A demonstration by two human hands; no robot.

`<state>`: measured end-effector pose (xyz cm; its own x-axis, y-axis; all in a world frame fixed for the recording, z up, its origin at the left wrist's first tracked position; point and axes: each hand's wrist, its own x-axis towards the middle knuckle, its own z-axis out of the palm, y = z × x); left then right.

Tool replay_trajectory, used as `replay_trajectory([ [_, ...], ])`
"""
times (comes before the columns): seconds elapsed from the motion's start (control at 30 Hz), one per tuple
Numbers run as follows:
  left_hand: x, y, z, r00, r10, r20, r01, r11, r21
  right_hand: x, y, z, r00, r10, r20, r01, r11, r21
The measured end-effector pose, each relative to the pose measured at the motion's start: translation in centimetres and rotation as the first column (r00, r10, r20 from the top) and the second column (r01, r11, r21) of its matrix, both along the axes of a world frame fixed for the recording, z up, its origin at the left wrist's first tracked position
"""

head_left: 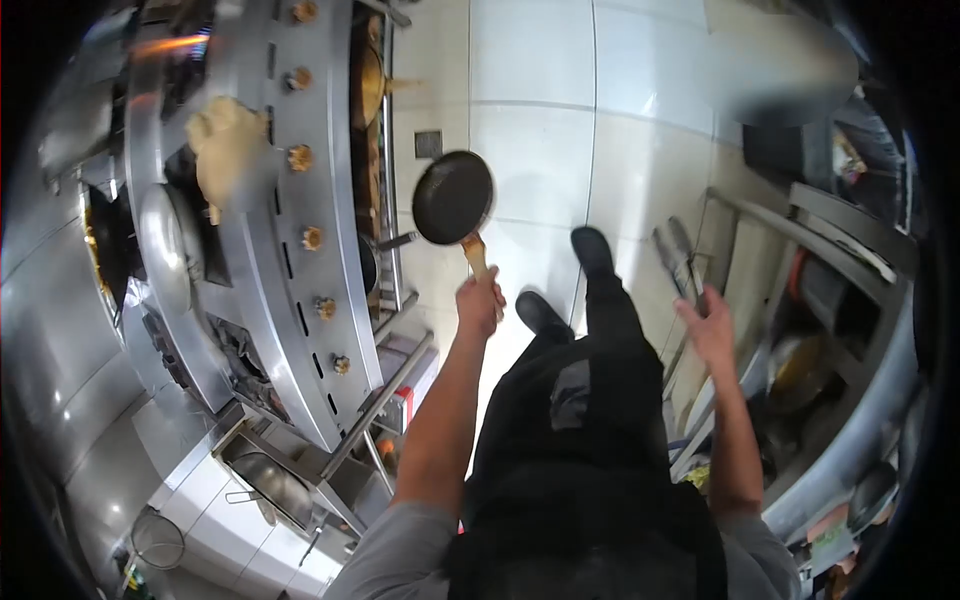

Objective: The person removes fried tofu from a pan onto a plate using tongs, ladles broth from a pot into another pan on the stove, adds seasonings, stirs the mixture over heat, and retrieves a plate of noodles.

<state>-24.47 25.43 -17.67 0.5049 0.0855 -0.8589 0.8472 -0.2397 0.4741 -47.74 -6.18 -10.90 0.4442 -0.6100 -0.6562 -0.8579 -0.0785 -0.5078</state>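
My left hand [481, 302] is closed round the tan, wrapped-looking handle of a small black frying pan [453, 197]. The pan hangs over the floor beside the stove, its dark round inside facing up and nothing visible in it. On the other side of my body, my right hand [708, 328] grips a pair of metal tongs [677, 255]. Their two arms stand apart at the tips and hold nothing. Both hands are well away from each other, with my legs and black shoes between them.
Along the left runs a steel stove [310, 275] with several knobs, and a flame [172, 44] burns at its far end. A light cloth [228, 155] lies on it. More pans sit beneath its front rail. A metal shelf unit [850, 250] with pans stands at the right.
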Motion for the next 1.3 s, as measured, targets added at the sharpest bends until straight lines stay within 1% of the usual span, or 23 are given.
replay_trajectory([
  [0.07,2.3,0.5,-5.0,0.979,0.188,0.084,-0.192,0.980,0.044,-1.1,-0.7,-4.7,0.998,-0.005,0.057,0.007,0.999,-0.044],
  [0.17,6.2,2.0,-10.7,0.957,0.205,0.203,-0.249,0.943,0.221,-0.6,-1.8,-6.7,0.993,-0.094,-0.065,0.106,0.971,0.215],
  [0.27,10.6,4.7,-13.6,0.942,0.140,0.307,-0.255,0.890,0.377,-3.0,-1.3,-9.3,0.976,0.020,-0.217,0.024,0.980,0.199],
  [0.33,14.4,8.6,-16.3,0.835,0.353,0.423,-0.484,0.836,0.258,-7.2,-0.4,-11.6,0.973,0.061,-0.221,-0.029,0.989,0.144],
  [0.4,19.3,17.0,-19.3,0.884,0.136,0.448,-0.248,0.948,0.200,-7.8,0.1,-12.7,0.969,0.099,-0.227,-0.084,0.993,0.077],
  [0.47,20.5,13.3,-14.3,0.731,0.528,0.432,-0.499,0.846,-0.189,-6.3,0.2,-10.4,0.957,0.115,-0.265,-0.079,0.987,0.143],
  [0.53,20.3,16.5,-14.8,0.910,0.266,0.317,-0.350,0.903,0.247,-6.7,0.0,-10.3,0.947,0.133,-0.293,-0.108,0.989,0.101],
  [0.6,15.6,18.2,-15.9,0.958,-0.213,0.191,0.096,0.870,0.484,-6.3,0.5,-9.6,0.948,0.139,-0.286,-0.132,0.990,0.044],
  [0.67,7.1,16.8,-14.6,0.803,-0.590,0.082,0.452,0.693,0.561,-5.3,0.7,-8.1,0.918,0.274,-0.288,-0.298,0.954,-0.042],
  [0.73,-1.6,12.3,-8.7,0.664,-0.727,0.173,0.553,0.634,0.541,-3.5,0.9,-6.1,0.916,0.313,-0.251,-0.320,0.947,0.012],
  [0.77,-5.1,10.4,-5.6,0.611,-0.744,0.270,0.576,0.652,0.493,0.3,1.3,-2.3,0.831,0.433,-0.350,-0.457,0.890,0.017],
  [0.83,-9.5,6.5,2.4,0.547,-0.754,0.364,0.678,0.654,0.335,0.9,2.7,-1.1,0.878,0.466,-0.112,-0.479,0.856,-0.196],
  [0.87,-11.1,4.9,5.8,0.524,-0.726,0.446,0.703,0.664,0.255,2.7,2.8,1.0,0.888,0.447,-0.107,-0.456,0.885,-0.088],
  [0.93,-12.7,1.6,12.8,0.450,-0.790,0.416,0.808,0.559,0.187,4.7,3.0,5.0,0.812,0.582,0.044,-0.560,0.798,-0.221],
  [0.97,-13.4,0.8,14.5,0.405,-0.788,0.463,0.855,0.506,0.112,5.7,2.8,6.6,0.852,0.522,-0.020,-0.515,0.833,-0.202],
  [1.0,-13.3,-0.9,17.5,0.382,-0.851,0.362,0.897,0.435,0.075,6.8,1.9,10.5,0.825,0.560,-0.076,-0.558,0.786,-0.264],
  [1.07,-13.2,-0.7,16.8,0.374,-0.859,0.350,0.917,0.398,-0.004,7.5,-0.8,20.7,0.846,0.530,0.060,-0.430,0.746,-0.509],
  [1.1,-12.7,0.6,14.3,0.313,-0.853,0.418,0.937,0.350,0.012,7.2,-2.4,25.0,0.870,0.485,0.088,-0.362,0.751,-0.551],
  [1.13,-11.8,0.5,15.4,0.306,-0.889,0.340,0.944,0.330,0.014,6.5,-4.2,29.1,0.887,0.451,0.102,-0.310,0.745,-0.591],
  [1.2,-9.6,1.7,13.5,0.070,-0.925,0.373,0.949,0.177,0.261,4.4,-8.4,36.2,0.911,0.412,0.017,-0.263,0.613,-0.745],
  [1.23,-7.1,3.5,10.1,0.067,-0.910,0.409,0.961,0.169,0.218,2.7,-11.3,38.3,0.925,0.380,0.019,-0.182,0.485,-0.855],
  [1.27,-5.7,3.4,8.4,-0.304,-0.760,0.574,0.895,-0.021,0.446,1.8,-15.4,40.2,0.934,0.356,0.017,-0.113,0.341,-0.933],
  [1.3,-4.0,3.3,9.2,-0.334,-0.741,0.583,0.884,-0.032,0.466,0.1,-18.3,43.5,0.933,0.360,0.010,-0.075,0.222,-0.972],
])
